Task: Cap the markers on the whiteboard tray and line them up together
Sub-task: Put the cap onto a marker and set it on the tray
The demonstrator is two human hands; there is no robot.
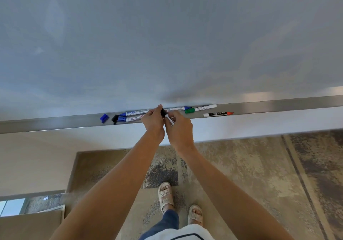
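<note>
My left hand (153, 120) pinches a black cap (163, 112) just above the metal tray (259, 106). My right hand (179, 128) grips a white marker (169, 119) whose tip end meets that cap. On the tray to the left lie two white markers with blue ends (133, 112) (130, 118), a loose blue cap (104, 117) and a black cap (115, 118). To the right lie a blue-tipped marker (179, 108), a marker with a green cap (200, 108) and an uncapped red-tipped marker (218, 114).
The whiteboard (167, 35) fills the upper view behind the tray. Below are a patterned floor (250, 165), my sandalled feet (166, 195) and a cardboard box (31, 223) at the lower left.
</note>
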